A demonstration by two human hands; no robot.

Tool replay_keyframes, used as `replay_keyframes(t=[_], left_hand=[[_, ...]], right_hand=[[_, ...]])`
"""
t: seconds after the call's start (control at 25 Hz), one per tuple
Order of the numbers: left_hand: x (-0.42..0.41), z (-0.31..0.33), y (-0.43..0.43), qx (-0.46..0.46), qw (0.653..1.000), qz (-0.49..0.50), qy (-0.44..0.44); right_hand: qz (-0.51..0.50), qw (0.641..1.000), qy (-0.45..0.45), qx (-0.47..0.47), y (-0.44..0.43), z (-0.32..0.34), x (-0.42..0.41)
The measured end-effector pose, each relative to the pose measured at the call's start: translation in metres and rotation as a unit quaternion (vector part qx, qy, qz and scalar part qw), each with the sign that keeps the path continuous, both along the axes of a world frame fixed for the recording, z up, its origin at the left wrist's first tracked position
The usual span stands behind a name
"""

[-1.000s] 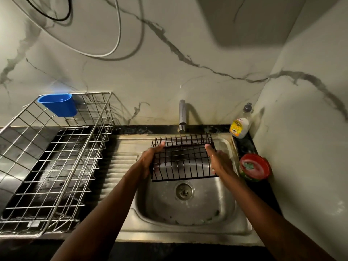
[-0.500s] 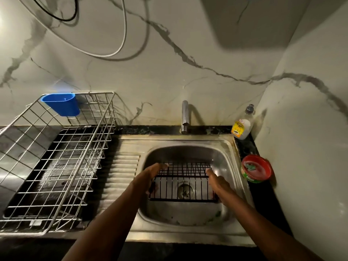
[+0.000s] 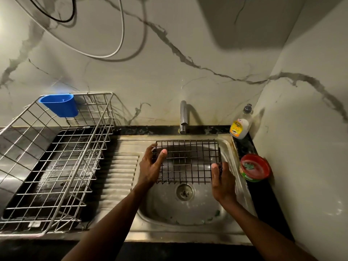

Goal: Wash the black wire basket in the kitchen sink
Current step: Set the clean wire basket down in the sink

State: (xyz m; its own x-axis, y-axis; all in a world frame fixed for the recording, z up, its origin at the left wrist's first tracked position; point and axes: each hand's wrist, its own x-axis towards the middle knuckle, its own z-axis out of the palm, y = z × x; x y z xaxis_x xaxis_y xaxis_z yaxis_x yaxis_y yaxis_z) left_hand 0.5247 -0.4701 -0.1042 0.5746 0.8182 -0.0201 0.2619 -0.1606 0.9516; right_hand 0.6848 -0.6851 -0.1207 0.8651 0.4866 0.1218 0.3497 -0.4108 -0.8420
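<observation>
Head view: black wire basket [image 3: 188,161] held over the sink [image 3: 160,206], near the tap [image 3: 183,117]. Left hand [image 3: 150,170] clamped on its left edge, right hand [image 3: 223,183] on its near right corner. Probably light, stiff, slick wet; best gripped by 2 side rims.

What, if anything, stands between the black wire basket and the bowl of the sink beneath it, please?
Nothing visible does. The left hand and right hand hold the black wire basket by its sides, over the sink, whose bowl holds only its drain and a few small specks. The tap stands just behind the basket.
</observation>
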Motion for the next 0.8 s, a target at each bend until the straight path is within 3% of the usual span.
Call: replay_keyframes(t=[0.04,0.08,0.16,0.24,0.4,0.56,0.68,0.72,0.8], left_hand=[[0.003,-0.003,0.002,-0.12,0.992,0.013,0.048],[0.002,-0.01,0.005,-0.247,0.961,0.028,0.125],[-0.007,-0.017,0.001,-0.367,0.904,0.019,0.219],[-0.011,-0.025,0.003,-0.366,0.902,0.031,0.228],[0.001,-0.013,0.002,-0.274,0.941,0.056,0.189],[-0.006,0.002,-0.009,-0.058,0.998,-0.014,-0.006],[-0.009,-0.002,-0.013,0.07,0.997,-0.023,-0.003],[-0.006,-0.005,-0.011,0.056,0.998,-0.017,0.023],[0.003,-0.005,-0.007,-0.131,0.98,0.033,0.143]], right_hand=[[-0.003,0.991,0.091,-0.102,0.007,0.0,0.005],[-0.002,0.962,0.165,-0.217,0.011,-0.004,0.01],[0.016,0.917,0.208,-0.34,0.01,-0.012,0.016],[0.034,0.919,0.191,-0.343,0.008,-0.02,0.017],[0.022,0.956,0.141,-0.257,0.0,-0.015,0.008],[0.018,0.997,0.026,-0.068,-0.012,0.001,-0.001],[0.033,0.998,-0.047,-0.009,-0.019,-0.005,-0.001],[0.026,0.999,-0.028,-0.022,-0.016,-0.008,0.002],[0.01,0.983,0.102,-0.151,-0.003,-0.008,0.01]])
